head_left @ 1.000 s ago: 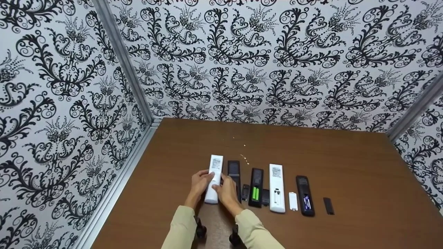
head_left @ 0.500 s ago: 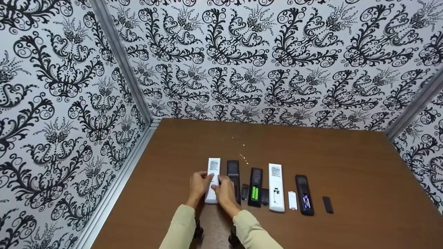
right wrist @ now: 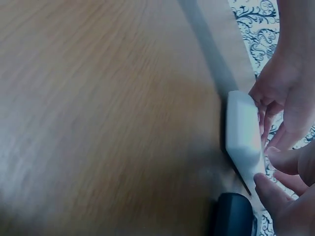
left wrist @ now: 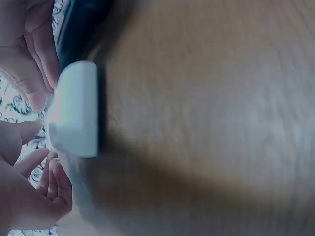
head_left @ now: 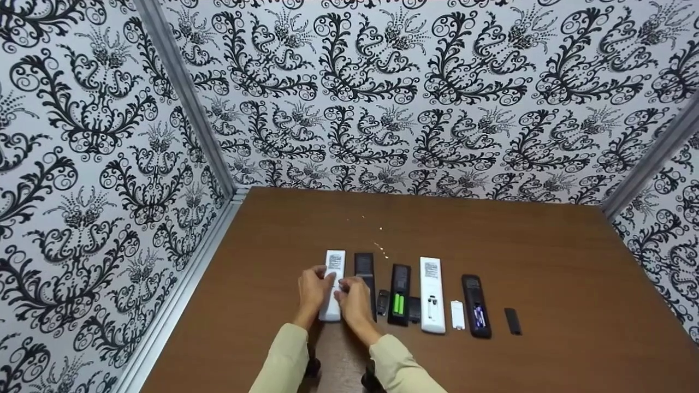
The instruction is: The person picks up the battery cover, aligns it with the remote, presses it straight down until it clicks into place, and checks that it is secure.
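Note:
At the left of the row, a white remote lies with its labelled back up; its rounded near end shows in the left wrist view and right wrist view. My left hand grips its left edge, thumb over the back. My right hand is curled at its right edge, thumb and forefinger close together over the back. Whether something small sits between those fingertips cannot be told. Just right of it lies a black remote, partly hidden by my right hand.
Rightward stand a black remote with green batteries, a white remote with its compartment open and a black remote with purple-blue batteries. Loose covers lie among them. Small pale bits dot the table farther back.
The far end of the white remote has come slightly towards me and left. My right fingertips have shifted a little towards my left hand over its back.

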`<state>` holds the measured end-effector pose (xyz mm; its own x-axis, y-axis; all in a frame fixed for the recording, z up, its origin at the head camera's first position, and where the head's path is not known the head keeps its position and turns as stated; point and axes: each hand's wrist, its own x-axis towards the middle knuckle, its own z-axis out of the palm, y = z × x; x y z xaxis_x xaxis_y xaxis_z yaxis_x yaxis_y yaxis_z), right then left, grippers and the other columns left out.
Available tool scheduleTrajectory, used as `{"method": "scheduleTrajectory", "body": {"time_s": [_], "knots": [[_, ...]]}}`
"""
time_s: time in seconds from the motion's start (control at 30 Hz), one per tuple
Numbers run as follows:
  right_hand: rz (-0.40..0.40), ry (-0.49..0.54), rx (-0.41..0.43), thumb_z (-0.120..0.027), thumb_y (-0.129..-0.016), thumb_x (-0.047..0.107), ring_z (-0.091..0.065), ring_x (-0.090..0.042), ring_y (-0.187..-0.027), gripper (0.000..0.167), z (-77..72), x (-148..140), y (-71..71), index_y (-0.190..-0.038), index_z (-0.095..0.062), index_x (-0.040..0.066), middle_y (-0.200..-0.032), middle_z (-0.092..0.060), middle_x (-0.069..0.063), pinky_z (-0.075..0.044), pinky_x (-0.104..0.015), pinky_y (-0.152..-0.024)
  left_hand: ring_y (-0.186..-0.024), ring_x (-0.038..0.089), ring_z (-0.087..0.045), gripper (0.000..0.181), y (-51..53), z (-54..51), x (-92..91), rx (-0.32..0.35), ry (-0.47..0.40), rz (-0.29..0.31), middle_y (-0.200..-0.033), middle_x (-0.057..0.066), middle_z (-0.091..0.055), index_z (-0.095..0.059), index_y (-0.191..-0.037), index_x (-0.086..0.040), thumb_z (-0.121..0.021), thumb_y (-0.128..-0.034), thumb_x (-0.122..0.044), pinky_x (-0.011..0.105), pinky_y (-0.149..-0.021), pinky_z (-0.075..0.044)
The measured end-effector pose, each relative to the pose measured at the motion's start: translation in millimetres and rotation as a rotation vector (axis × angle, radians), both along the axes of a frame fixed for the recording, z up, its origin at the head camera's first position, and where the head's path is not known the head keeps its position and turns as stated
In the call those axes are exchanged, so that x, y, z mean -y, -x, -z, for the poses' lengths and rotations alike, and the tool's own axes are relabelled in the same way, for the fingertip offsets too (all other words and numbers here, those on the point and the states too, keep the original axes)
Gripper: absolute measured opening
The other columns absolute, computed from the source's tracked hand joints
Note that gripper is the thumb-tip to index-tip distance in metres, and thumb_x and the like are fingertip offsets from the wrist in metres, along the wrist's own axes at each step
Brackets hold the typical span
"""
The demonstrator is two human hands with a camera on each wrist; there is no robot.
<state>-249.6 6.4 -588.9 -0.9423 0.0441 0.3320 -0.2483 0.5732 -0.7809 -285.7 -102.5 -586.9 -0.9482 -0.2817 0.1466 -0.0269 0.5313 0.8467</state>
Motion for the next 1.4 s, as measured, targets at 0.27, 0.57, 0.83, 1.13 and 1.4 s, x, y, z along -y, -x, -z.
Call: {"method": "scheduleTrajectory", "body": {"time_s": [0.27, 0.57, 0.83, 1.13, 1.4], "knots": [[0.035, -0.073, -0.038, -0.077, -0.08, -0.003, -0.066, -0.027, -0.09, 0.008, -11.3, -24, -5.0, -0.085, -0.077, 0.003, -0.091, -0.069, -0.008, -0.054, -0.04, -0.081, -0.089, 0.033, -0.071, 0.024, 0.3, -12.5, -17.8, -0.008, 0.033, 0.016, -0.091, 0.019, -0.075, -0.076, -0.099, 0.004, -0.082, -0.0801, -0.01, 0.045, -0.082, -0.056], [0.083, -0.257, 0.004, -0.081, -0.079, 0.006, -0.056, -0.023, -0.09, 0.007, -12.4, -60, -12.2, -0.082, -0.077, 0.01, -0.092, -0.067, -0.006, -0.05, -0.04, -0.08, -0.087, 0.032, -0.07, 0.032, -7.1, -21.9, -45.2, 0.05, 0.059, 0.048, -0.091, 0.019, -0.075, -0.074, -0.105, 0.005, -0.083, -0.0794, -0.011, 0.043, -0.08, -0.056], [0.108, -0.382, -0.057, -0.082, -0.074, 0.004, -0.054, -0.028, -0.089, 0.009, -12.6, -79, -15.5, -0.077, -0.076, 0.009, -0.089, -0.064, -0.008, -0.045, -0.043, -0.078, -0.09, 0.03, -0.07, 0.035, -7.0, -23.4, -62.2, 0.172, 0.123, 0.091, -0.098, 0.015, -0.075, -0.073, -0.11, 0.001, -0.082, -0.0802, -0.016, 0.044, -0.079, -0.056], [0.053, -0.482, -0.011, -0.081, -0.075, 0.007, -0.051, -0.026, -0.084, 0.006, -8.4, -87, -21.1, -0.08, -0.078, 0.01, -0.09, -0.066, -0.009, -0.046, -0.042, -0.078, -0.071, 0.024, -0.066, 0.03, -2.9, -20.6, -76.8, 0.243, 0.215, 0.084, -0.08, 0.01, -0.07, -0.071, -0.087, -0.001, -0.087, -0.0771, -0.024, 0.04, -0.064, -0.054], [-0.016, -0.523, 0.054, -0.08, -0.078, 0.009, -0.049, -0.025, -0.084, 0.005, -9.5, -92, -24.0, -0.082, -0.079, 0.008, -0.091, -0.064, -0.008, -0.044, -0.041, -0.077, -0.089, 0.036, -0.068, 0.039, -1.7, -25.1, -85.3, 0.255, 0.276, 0.079, -0.092, 0.02, -0.068, -0.069, -0.091, 0.003, -0.092, -0.0704, -0.021, 0.045, -0.076, -0.057]]}}
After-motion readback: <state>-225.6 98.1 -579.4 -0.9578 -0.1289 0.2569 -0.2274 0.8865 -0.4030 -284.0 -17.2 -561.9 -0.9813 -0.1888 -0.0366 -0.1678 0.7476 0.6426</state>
